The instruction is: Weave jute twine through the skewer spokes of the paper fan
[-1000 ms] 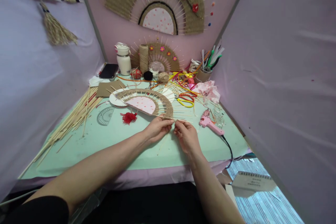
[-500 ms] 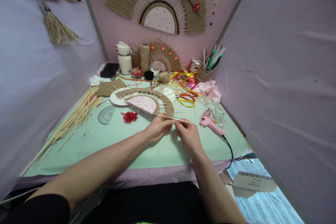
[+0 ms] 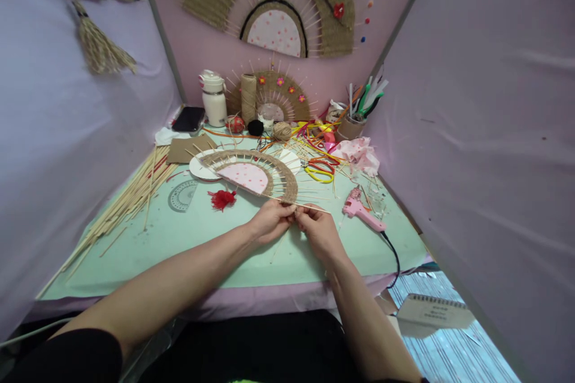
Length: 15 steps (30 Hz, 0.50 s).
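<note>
A half-round woven fan [image 3: 251, 170] of jute cord on thin wooden sticks, with a pink dotted centre, lies on the mint-green mat [image 3: 188, 239]. My left hand [image 3: 269, 220] is closed, pinching the fan's near right end. My right hand [image 3: 318, 228] is closed beside it, its fingertips pinched on the jute cord at the lowest stick that juts out to the right. The two hands touch at the fingertips.
A pink glue gun [image 3: 359, 209] with a black cable lies right of my hands. Yellow and red scissors [image 3: 320, 170], a red tassel [image 3: 221, 198], a protractor [image 3: 182, 196], a bundle of long sticks [image 3: 126, 200], twine rolls, a white flask [image 3: 213, 99] and a pen cup [image 3: 353, 122] surround the fan.
My right hand has slid left until its fingertips meet the left hand at the fan's end. The view shifted slightly.
</note>
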{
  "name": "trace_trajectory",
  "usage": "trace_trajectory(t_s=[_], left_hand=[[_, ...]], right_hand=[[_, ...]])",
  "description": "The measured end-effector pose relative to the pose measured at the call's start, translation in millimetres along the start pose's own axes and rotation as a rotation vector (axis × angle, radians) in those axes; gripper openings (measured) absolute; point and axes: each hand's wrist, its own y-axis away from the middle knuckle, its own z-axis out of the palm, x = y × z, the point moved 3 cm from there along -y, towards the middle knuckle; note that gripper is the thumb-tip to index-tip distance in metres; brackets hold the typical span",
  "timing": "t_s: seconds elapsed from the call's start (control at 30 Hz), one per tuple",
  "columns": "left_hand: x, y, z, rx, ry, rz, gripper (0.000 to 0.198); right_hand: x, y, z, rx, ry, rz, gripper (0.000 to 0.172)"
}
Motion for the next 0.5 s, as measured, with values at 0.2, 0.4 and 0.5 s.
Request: trace_trajectory(t_s=[0.2, 0.4, 0.5], left_hand=[[5, 5, -3.3, 0.058, -0.035, -0.093, 0.026], [6, 4, -6.5, 0.075, -0.082, -0.101, 0.030], [6, 5, -6.9, 0.067, -0.079, -0.078, 0.034]], right_hand=[[-4, -1, -19, 0.002, 0.023, 0.050, 0.019], [-5, -3, -20, 0.025, 0.015, -0.023, 0.023], [-10, -2, -13, 0.057, 0.062, -0.078, 0.020]])
